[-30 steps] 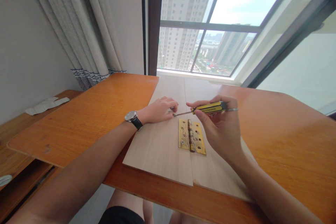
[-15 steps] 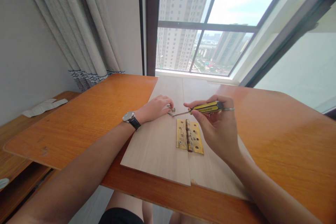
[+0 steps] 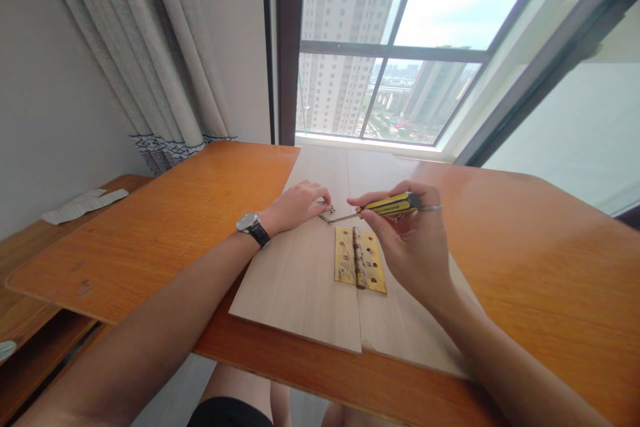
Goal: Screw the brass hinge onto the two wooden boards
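My right hand (image 3: 417, 240) grips a yellow-and-black screwdriver (image 3: 387, 205), its shaft pointing left. The tip meets the head of a screw (image 3: 326, 219) lying on the pale boards. My left hand (image 3: 301, 205), with a watch (image 3: 253, 228) on the wrist, rests on the left board with fingers curled and thumb at that screw. More small screws (image 3: 331, 209) show by its fingertips, partly hidden. Nearer me, a brass butt hinge (image 3: 359, 259) lies spread across the seam of the two boards. A screw head (image 3: 343, 272) sits in its lower left hole.
Two pale wooden boards (image 3: 300, 293) lie side by side on an orange-brown wooden table (image 3: 540, 247). Behind it are a window (image 3: 390, 100) and a grey curtain (image 3: 165, 47). At left, a lower shelf (image 3: 30, 233) bears a crumpled white strip (image 3: 85, 205).
The screwdriver and my right hand have shifted very slightly left, the tip staying at the screw head. My left hand keeps its place beside the screws.
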The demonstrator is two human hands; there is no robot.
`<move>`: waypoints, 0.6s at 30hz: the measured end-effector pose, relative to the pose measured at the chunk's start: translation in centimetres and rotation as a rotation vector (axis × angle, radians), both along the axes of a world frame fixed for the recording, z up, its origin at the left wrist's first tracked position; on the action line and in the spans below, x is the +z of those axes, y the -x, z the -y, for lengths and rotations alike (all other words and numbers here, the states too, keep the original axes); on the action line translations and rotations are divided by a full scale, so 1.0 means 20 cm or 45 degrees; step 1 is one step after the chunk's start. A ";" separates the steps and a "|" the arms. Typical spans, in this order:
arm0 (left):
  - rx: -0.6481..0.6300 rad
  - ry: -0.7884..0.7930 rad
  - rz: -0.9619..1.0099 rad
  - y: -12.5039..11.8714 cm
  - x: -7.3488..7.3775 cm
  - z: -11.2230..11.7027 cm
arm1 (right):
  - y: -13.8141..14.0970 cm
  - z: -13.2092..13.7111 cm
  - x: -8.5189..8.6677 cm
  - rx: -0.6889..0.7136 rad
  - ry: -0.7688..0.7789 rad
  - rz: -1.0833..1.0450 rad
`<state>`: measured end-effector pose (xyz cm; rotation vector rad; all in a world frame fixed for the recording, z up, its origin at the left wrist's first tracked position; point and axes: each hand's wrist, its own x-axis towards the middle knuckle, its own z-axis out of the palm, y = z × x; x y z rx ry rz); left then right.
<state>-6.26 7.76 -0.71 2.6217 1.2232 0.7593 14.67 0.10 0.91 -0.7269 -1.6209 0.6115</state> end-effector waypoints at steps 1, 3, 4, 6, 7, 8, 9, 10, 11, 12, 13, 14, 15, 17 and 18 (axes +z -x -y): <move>0.011 0.000 0.013 0.00 0.00 0.00 | 0.00 0.00 0.00 -0.006 -0.003 -0.008; 0.040 0.002 0.041 0.01 0.01 0.01 | 0.00 0.00 0.01 -0.033 -0.010 -0.036; 0.058 0.004 0.051 0.01 0.01 0.01 | 0.00 -0.01 0.01 -0.049 -0.013 -0.053; 0.091 0.007 0.058 0.03 0.01 0.00 | -0.01 -0.02 0.01 -0.074 -0.014 -0.083; 0.098 0.008 0.052 0.03 0.01 0.00 | -0.01 -0.02 0.02 -0.081 -0.013 -0.092; 0.097 0.010 0.040 0.04 0.01 -0.01 | -0.01 -0.03 0.01 -0.088 -0.011 -0.095; 0.091 0.011 0.025 0.04 0.01 -0.01 | -0.02 -0.03 0.01 -0.096 -0.007 -0.094; 0.082 0.013 0.010 0.04 0.01 -0.01 | -0.02 -0.04 0.01 -0.106 -0.001 -0.087; 0.073 0.013 -0.003 0.04 0.01 -0.01 | -0.02 -0.04 0.01 -0.117 0.006 -0.074; 0.065 0.012 -0.013 0.04 0.01 -0.02 | -0.02 -0.04 0.00 -0.128 0.014 -0.059; 0.059 0.008 -0.018 0.04 0.01 -0.02 | -0.02 -0.04 0.00 -0.137 0.023 -0.043; 0.054 0.003 -0.019 0.04 0.01 -0.02 | -0.02 -0.04 0.00 -0.141 0.031 -0.028; 0.050 -0.003 -0.016 0.04 0.00 -0.02 | -0.02 -0.04 -0.01 -0.142 0.039 -0.013; 0.040 -0.010 -0.007 0.03 0.00 -0.02 | -0.02 -0.04 -0.01 -0.143 0.050 0.015; 0.035 -0.010 -0.001 0.03 0.00 -0.02 | -0.02 -0.03 -0.01 -0.143 0.053 0.028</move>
